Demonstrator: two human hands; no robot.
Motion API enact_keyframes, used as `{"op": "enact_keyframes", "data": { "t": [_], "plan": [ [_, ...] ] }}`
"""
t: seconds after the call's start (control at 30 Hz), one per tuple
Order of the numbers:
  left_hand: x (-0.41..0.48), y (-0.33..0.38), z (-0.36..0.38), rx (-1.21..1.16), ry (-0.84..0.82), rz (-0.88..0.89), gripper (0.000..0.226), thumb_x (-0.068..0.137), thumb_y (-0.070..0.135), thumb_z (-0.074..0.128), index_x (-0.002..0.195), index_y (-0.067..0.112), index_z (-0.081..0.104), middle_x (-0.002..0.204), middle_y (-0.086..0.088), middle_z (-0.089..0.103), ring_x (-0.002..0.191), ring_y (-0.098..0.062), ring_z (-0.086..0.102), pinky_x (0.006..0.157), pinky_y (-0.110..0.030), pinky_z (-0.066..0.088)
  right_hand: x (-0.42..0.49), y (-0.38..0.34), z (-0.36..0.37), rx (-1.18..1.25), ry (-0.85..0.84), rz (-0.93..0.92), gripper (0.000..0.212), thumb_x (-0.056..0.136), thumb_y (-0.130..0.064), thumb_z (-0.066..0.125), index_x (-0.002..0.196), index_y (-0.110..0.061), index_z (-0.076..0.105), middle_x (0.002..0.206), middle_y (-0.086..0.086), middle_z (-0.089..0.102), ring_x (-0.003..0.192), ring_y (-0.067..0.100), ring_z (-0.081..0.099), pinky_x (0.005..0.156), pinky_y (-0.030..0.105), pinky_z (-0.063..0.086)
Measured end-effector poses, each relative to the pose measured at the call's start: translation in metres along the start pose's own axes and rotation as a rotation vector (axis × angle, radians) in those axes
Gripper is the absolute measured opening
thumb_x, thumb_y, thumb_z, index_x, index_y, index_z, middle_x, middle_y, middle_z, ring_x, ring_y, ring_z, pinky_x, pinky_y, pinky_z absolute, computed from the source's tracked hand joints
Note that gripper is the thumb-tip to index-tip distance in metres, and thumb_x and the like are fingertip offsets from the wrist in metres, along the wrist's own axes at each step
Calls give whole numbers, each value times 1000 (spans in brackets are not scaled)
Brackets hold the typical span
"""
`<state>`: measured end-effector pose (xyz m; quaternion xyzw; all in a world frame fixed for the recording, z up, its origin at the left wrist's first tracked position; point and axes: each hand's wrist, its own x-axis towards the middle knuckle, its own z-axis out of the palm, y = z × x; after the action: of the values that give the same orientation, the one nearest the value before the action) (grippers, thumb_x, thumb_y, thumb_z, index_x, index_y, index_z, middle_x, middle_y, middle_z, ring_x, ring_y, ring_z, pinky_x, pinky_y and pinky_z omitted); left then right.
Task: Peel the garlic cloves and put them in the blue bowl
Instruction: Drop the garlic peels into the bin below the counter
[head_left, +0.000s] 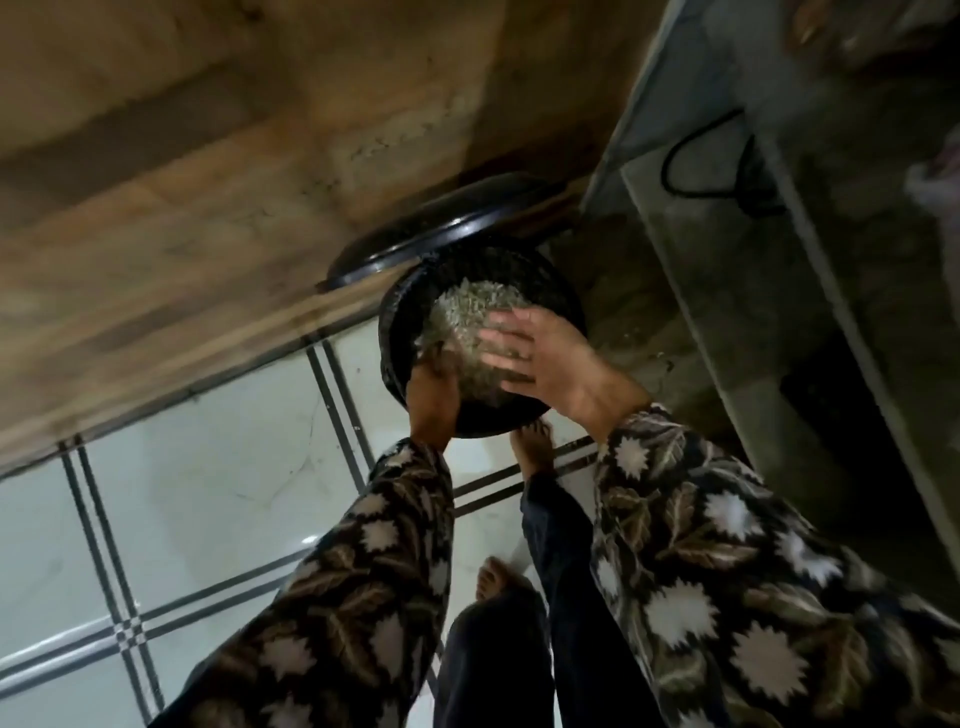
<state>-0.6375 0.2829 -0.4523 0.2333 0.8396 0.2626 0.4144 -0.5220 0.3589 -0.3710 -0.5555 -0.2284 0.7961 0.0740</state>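
Observation:
I stand over a round black bin (390, 332) on the floor. Above its mouth is a blurred, grey, speckled, rounded thing (465, 317); I cannot tell whether it is a dish or a heap of peels. My left hand (434, 402) holds it from below at its near-left edge, with the fingers hidden under it. My right hand (540, 358) lies on top of it with straight, spread fingers. No garlic cloves and no blue bowl are in view.
The bin's black lid (441, 234) stands tipped open against a brown wall (208, 182). A grey counter side (727, 218) with a black cable (691, 171) rises on the right. Below are white floor tiles (208, 493) with dark lines, and my bare feet (535, 447).

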Motion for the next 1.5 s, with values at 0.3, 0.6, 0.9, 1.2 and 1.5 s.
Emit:
{"op": "enact_keyframes", "data": {
  "t": [0.3, 0.6, 0.9, 1.2, 1.5],
  "plan": [
    [-248, 163, -72, -258, -141, 431, 11, 84, 1, 64, 83, 11, 66, 80, 2, 67, 70, 2, 60, 74, -11, 47, -297, 1, 11, -3, 404, -574, 22, 95, -10, 46, 108, -6, 63, 108, 9, 65, 87, 9, 61, 68, 7, 44],
    [-539, 235, 23, -152, -893, 682, 17, 86, -5, 60, 95, 9, 66, 86, -4, 68, 71, -7, 63, 64, -10, 49, -566, 148, -119, 527, 1122, -843, 18, 91, -1, 48, 92, -11, 64, 85, 5, 66, 78, 15, 62, 72, 23, 50],
    [-675, 216, 192, 540, -611, 1356, 34, 84, 10, 61, 118, 5, 62, 126, -21, 56, 119, -33, 49, 102, -36, 34, -685, 313, -240, 501, 1615, -621, 20, 89, -7, 54, 103, -6, 67, 100, 8, 65, 92, 19, 60, 70, 16, 38],
    [-733, 246, 235, 121, -451, 1302, 19, 85, -3, 60, 101, -2, 70, 99, -12, 70, 89, -24, 65, 80, -31, 49, -725, 371, -345, -127, 1710, -234, 58, 88, -31, 57, 140, -25, 33, 146, 5, 28, 134, 23, 26, 107, 37, 30],
    [-757, 340, 305, 464, -503, 1409, 17, 85, 2, 62, 97, -3, 72, 98, -18, 71, 95, -30, 66, 89, -36, 49, -715, 371, -367, -25, 1700, -296, 26, 88, -28, 59, 112, -20, 62, 116, -2, 56, 109, 15, 46, 93, 26, 39]
  ]
}}
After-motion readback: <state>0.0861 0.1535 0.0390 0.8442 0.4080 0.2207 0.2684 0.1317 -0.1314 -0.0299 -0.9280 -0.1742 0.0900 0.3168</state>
